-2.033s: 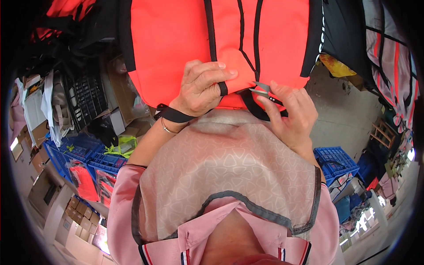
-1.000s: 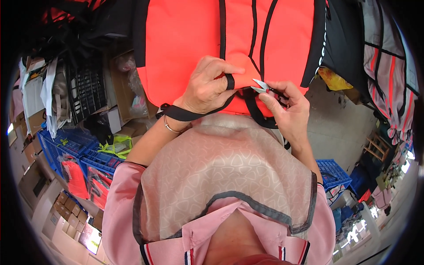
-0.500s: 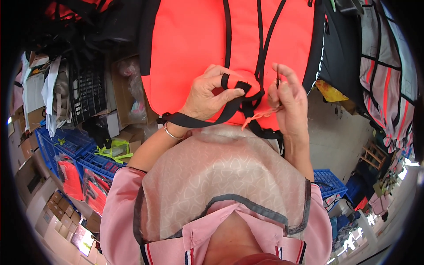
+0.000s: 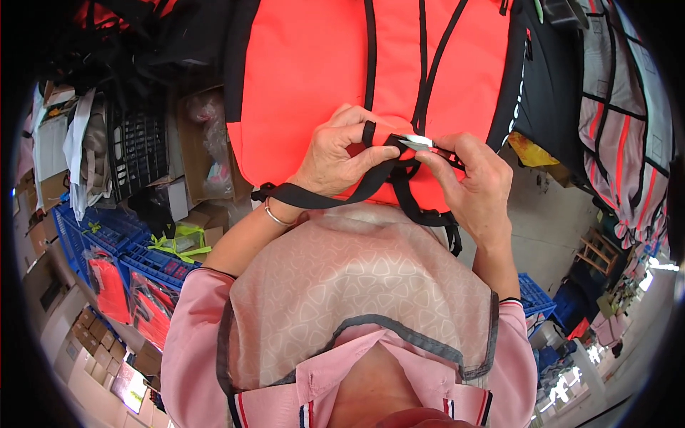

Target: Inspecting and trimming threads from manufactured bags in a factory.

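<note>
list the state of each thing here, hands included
orange fabric backpack: hanging upright, lower edge held in the hands
black webbing strap: loose, draped under the left hand
left hand: pinching the backpack's bottom edge and strap loop
right hand: gripping a small silver metal tool against the strap
blue plastic crates: on the floor, holding bagged orange items

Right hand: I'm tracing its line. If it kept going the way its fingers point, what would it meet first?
Likely the left hand: the right hand points toward it across the black strap and small metal tool.
</note>
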Demonstrator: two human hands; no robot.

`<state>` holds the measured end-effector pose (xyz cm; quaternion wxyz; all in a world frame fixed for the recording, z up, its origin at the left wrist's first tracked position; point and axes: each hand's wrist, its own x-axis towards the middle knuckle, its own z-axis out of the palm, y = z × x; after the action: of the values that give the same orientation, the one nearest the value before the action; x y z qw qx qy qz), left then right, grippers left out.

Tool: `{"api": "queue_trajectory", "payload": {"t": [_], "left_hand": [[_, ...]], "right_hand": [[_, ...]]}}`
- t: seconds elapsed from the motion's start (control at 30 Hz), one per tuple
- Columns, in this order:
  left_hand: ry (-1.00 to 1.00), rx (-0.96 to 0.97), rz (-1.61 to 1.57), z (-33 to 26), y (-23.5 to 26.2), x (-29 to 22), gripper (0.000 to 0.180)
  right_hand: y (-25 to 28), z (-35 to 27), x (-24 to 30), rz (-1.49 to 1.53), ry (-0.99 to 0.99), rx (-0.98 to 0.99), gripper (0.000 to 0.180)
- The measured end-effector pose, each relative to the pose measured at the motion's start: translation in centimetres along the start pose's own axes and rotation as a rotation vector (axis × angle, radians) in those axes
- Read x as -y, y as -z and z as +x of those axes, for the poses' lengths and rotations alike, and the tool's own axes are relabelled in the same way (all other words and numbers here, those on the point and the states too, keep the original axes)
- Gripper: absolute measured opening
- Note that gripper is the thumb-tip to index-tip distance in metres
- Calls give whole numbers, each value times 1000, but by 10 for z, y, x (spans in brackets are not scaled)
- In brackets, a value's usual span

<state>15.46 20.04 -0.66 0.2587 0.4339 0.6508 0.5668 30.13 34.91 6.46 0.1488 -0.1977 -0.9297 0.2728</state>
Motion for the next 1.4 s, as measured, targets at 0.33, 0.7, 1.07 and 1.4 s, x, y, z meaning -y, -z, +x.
{"api": "queue_trajectory", "payload": {"t": [0.33,0.7,1.07,1.4], "left_hand": [[-12,6,-7,-2,1,4,18],[-48,53,5,-5,6,14,23],[-4,173,-149,-3,15,20,15],[139,202,-396,-6,14,23,18]], "right_hand": [[3,0,-5,281,-230,148,18],[6,11,-15,554,-404,354,17],[-1,25,-30,529,-222,511,18],[-6,27,-34,755,-269,459,16]]}}
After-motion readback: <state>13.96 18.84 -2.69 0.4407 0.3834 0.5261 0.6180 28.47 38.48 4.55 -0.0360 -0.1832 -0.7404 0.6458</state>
